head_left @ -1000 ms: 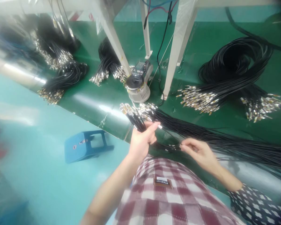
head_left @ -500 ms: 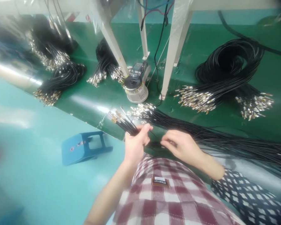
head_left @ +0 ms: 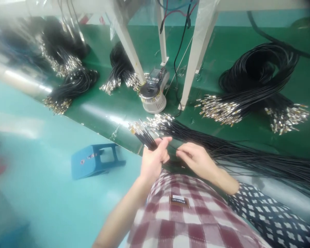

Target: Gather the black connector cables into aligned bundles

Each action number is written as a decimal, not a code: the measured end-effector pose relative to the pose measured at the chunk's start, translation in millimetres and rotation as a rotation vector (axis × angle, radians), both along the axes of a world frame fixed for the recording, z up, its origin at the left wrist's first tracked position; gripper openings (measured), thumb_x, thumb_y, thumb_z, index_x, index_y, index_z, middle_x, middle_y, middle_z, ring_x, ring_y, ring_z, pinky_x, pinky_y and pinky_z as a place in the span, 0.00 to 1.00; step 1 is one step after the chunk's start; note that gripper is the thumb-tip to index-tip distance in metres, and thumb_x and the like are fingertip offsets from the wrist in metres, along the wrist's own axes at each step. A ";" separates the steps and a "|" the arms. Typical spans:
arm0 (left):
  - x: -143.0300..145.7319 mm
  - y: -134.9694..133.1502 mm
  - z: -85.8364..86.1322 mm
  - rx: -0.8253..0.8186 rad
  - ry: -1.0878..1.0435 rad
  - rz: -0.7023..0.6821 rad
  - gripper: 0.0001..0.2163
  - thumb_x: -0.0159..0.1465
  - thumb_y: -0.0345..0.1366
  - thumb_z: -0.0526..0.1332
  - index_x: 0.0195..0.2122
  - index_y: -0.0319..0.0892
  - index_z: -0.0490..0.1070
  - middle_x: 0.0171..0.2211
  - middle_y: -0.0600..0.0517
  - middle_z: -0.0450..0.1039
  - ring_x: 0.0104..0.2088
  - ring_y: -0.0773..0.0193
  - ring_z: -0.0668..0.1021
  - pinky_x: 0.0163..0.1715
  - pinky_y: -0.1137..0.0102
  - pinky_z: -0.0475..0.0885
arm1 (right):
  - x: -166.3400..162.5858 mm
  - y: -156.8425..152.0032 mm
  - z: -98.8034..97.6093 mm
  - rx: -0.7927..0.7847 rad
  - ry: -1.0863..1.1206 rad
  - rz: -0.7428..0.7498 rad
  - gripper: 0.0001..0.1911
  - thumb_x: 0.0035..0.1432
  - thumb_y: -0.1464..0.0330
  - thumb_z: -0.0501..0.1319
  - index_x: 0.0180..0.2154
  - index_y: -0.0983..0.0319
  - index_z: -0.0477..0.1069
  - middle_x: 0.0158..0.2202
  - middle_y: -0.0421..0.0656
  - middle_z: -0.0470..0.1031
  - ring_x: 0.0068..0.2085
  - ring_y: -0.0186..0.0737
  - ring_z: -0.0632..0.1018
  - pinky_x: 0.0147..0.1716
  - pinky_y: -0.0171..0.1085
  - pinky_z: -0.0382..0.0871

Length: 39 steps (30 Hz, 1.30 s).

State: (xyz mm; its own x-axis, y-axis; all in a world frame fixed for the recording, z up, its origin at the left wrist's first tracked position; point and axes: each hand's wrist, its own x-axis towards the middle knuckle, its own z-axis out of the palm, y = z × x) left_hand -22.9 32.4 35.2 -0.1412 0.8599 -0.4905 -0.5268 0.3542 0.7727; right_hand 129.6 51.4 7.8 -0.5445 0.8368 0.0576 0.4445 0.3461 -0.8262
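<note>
My left hand (head_left: 155,155) is closed around a small bunch of black cables (head_left: 146,137), whose metal-tipped ends fan out up and to the left. Pinched at the fingertips, my right hand (head_left: 195,156) grips a thin black cable (head_left: 173,147) that stretches across the short gap toward my left hand. Just beyond both hands lies a long bundle of black cables (head_left: 196,133) on the green tabletop, its silvery ends near the middle and its length running off to the right.
A coiled cable bundle (head_left: 258,75) lies at the right, and more bundles (head_left: 77,82) lie at the left. A round grey machine (head_left: 153,94) stands between white shelf legs (head_left: 196,51). Below the table's edge, a blue stool (head_left: 93,162) is on the floor.
My right hand has come slightly closer to my left, still pinching. The whole view has shifted a little, so the table's things appear farther right. The left hand keeps its bunch.
</note>
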 end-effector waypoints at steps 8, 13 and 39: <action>-0.9 -18.4 -13.3 -0.014 0.018 -0.109 0.17 0.59 0.47 0.64 0.29 0.34 0.76 0.13 0.61 0.49 0.15 0.76 0.55 0.18 0.73 0.53 | 10.8 22.9 -4.3 -0.360 0.071 0.157 0.17 0.64 0.61 0.54 0.32 0.63 0.75 0.24 0.41 0.73 0.25 0.33 0.70 0.26 0.32 0.63; -10.8 -38.8 -22.9 -0.023 0.029 -0.103 0.18 0.60 0.47 0.63 0.24 0.35 0.75 0.17 0.56 0.55 0.19 0.73 0.61 0.21 0.72 0.54 | 4.3 73.8 -43.2 -0.535 -0.296 0.146 0.18 0.63 0.58 0.55 0.38 0.63 0.76 0.31 0.44 0.77 0.31 0.36 0.74 0.31 0.33 0.65; 10.3 3.6 -2.7 0.072 -0.106 -0.051 0.13 0.61 0.42 0.63 0.28 0.41 0.64 0.22 0.59 0.59 0.14 0.78 0.55 0.17 0.75 0.52 | 33.8 14.6 -16.1 -0.721 0.300 0.167 0.23 0.64 0.52 0.53 0.33 0.65 0.71 0.20 0.34 0.59 0.23 0.29 0.61 0.24 0.32 0.54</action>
State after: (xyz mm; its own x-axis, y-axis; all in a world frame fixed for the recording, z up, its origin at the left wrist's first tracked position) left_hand -12.5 36.0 32.6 -0.0471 0.8981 -0.4372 -0.5899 0.3282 0.7378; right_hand 163.4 65.9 -8.3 -0.7133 0.6323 -0.3024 0.1567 -0.2766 -0.9481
